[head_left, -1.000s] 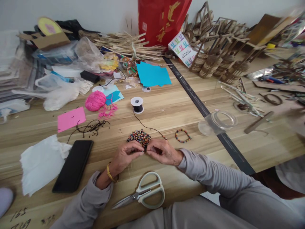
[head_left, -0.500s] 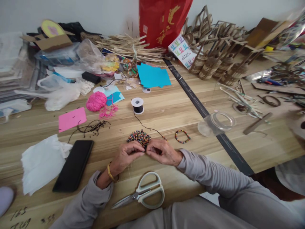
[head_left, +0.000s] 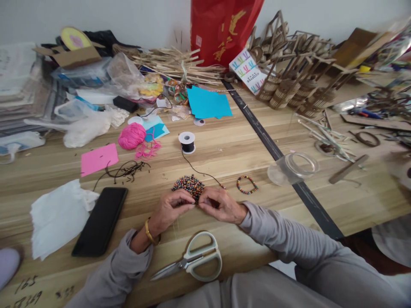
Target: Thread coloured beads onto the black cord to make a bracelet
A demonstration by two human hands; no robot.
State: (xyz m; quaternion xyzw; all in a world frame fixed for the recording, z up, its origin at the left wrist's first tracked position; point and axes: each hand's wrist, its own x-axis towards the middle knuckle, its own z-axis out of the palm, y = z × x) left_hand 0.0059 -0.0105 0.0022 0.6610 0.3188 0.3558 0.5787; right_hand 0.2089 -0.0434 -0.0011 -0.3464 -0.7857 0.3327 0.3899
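Observation:
Both hands meet at the near edge of a heap of small multicoloured beads (head_left: 189, 185). My left hand (head_left: 173, 207), with a gold bangle at its wrist, pinches a tiny bead between thumb and forefinger. My right hand (head_left: 221, 205) is closed in a pinch on the black cord (head_left: 201, 173); the cord's tip is too small to make out. From a white-flanged spool (head_left: 186, 142) the cord runs to my right hand, with a few threaded beads showing behind the knuckles. A beaded bracelet (head_left: 247, 185) lies just right of that hand.
White-handled scissors (head_left: 203, 256) lie near the table edge. To the left are a black phone (head_left: 99, 222), white tissue (head_left: 59, 218) and pink yarn (head_left: 132, 136). A clear plastic jar (head_left: 293, 167) lies on the right, before small woven baskets (head_left: 284, 92).
The view has shifted slightly. Both hands keep their pinches over the same spot, and the fingertips have moved very little.

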